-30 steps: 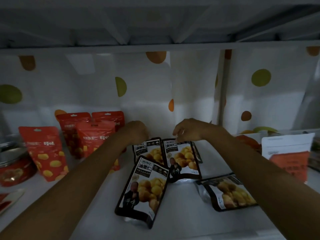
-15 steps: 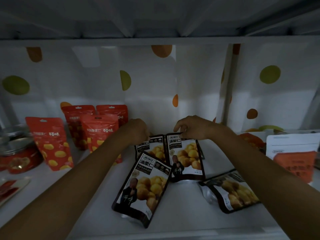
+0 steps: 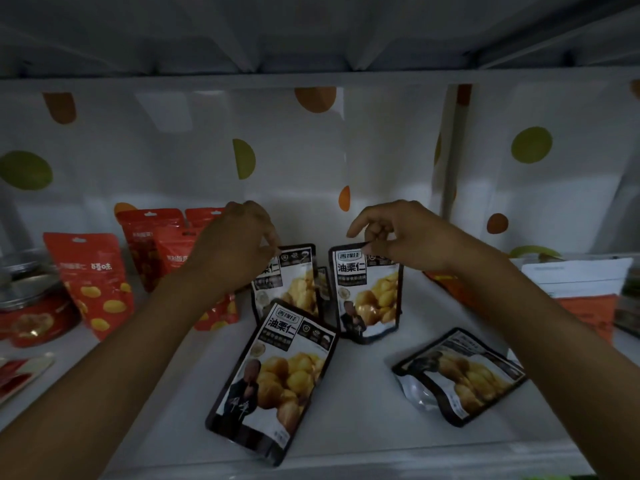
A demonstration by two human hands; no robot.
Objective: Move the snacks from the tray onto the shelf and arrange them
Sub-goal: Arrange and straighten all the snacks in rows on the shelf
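At the left edge of the shelf a red tin and several red pouches are seen standing in place. Toward the back, near the middle, the left grip is curled over the top corner of the left upright pouch; it appears to be pinched there, though the fingertips are largely hidden by the back of the hand. Just beside it, the top edge of the right upright pouch is pinched between thumb and fingers of the right grip, the other fingers being loosely spread. Both pouches are held upright near the back. The front pouch lies flat near the front edge, and the tilted pouch lies flat toward the front right corner. A white-and-orange packet stands at the right edge. No tray is in view, so how many snacks are left on it cannot be told. The moving is judged largely done for what is shown, with the arranging about half done and two flat pouches not yet stood up.
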